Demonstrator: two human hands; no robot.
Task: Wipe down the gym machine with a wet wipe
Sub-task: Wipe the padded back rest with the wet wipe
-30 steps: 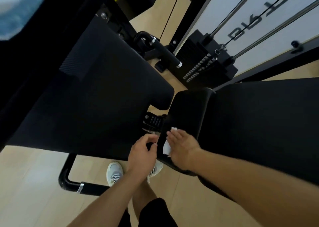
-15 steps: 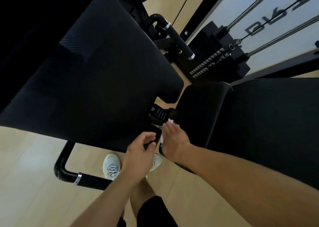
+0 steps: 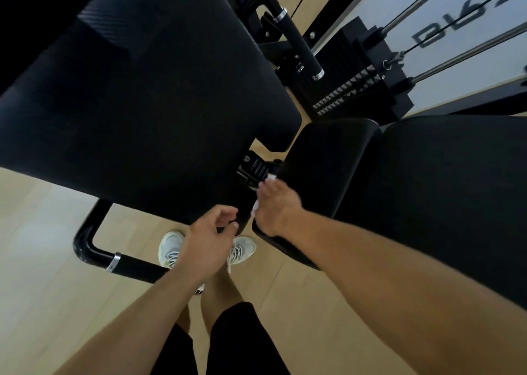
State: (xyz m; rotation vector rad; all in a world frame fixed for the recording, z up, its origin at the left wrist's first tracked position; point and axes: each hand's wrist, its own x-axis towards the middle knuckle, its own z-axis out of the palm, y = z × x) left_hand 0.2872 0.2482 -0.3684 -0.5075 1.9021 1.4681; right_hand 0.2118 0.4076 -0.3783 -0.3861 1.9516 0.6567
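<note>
The floor (image 3: 51,295) under me was pale wood, with a white panel (image 3: 467,9) and steel guide rods (image 3: 462,52) behind the weight stack (image 3: 350,89). The gym machine filled most of my view: a big black back pad (image 3: 148,101) on the left and a black seat pad (image 3: 336,169) on the right, with a ribbed adjuster (image 3: 255,167) in the gap between them.

My right hand (image 3: 278,208) lay flat on the near edge of the seat pad, pressing the white wet wipe (image 3: 269,178) against it; only small corners of the wipe showed past my fingers. My left hand (image 3: 209,239) hovered just beside it with its fingers loosely curled, holding nothing that I could see, close to the lower corner of the back pad.

I judged that I was midway through wiping the seat's front edge, right by the adjuster. The next move called for keeping the wipe pinned under the palm while sliding along the edge, without snagging it on the ribbed part, then carrying on over the broad pads.
</note>
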